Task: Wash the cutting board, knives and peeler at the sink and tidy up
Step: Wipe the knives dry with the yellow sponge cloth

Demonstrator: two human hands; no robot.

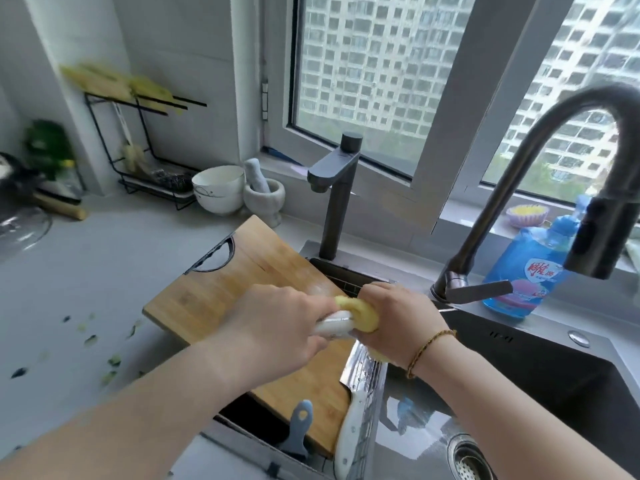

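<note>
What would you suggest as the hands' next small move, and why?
Probably slide the yellow sponge along the hidden blade, away from the left hand: the right hand holds it folded round the white-handled knife that the left hand grips. The cleaver and peeler lie nearby.

Left grip (277, 327) holds a white handle (334, 327). Right grip (398, 323) wraps a yellow sponge (360, 313) round its far end, which is hidden. Both are over the cutting board (242, 271), which spans tabletop (86, 271) and sink (554, 375). A white-handled cleaver (360, 382) lies along the board's right edge, peeler (299, 431) at its near end. Green scraps (90, 339) on the tabletop, left.
</note>
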